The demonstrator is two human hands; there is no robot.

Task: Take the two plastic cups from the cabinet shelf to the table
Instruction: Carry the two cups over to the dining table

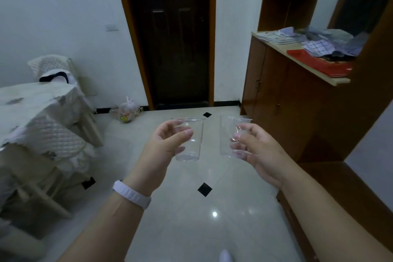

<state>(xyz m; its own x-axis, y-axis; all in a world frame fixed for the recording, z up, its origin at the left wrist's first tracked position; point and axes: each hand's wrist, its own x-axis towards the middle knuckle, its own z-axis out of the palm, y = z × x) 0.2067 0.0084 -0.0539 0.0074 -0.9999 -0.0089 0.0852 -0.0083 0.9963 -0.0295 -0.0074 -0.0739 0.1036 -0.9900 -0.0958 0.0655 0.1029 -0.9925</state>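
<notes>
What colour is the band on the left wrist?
White: the ribbed wristband shows clearly in the head view, below the left hand.

A home's living or dining room: left of the dark wooden door (170, 36) stands a cloth-covered table (38, 104) with chairs, right of it a wooden cabinet (280, 91) with papers

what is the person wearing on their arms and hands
Both forearms are bare, with no sleeves in view. The left hand has a white band with ribbed segments around its wrist, like a watch strap or fitness band. The right hand and its wrist carry nothing. No rings or gloves show.
</notes>
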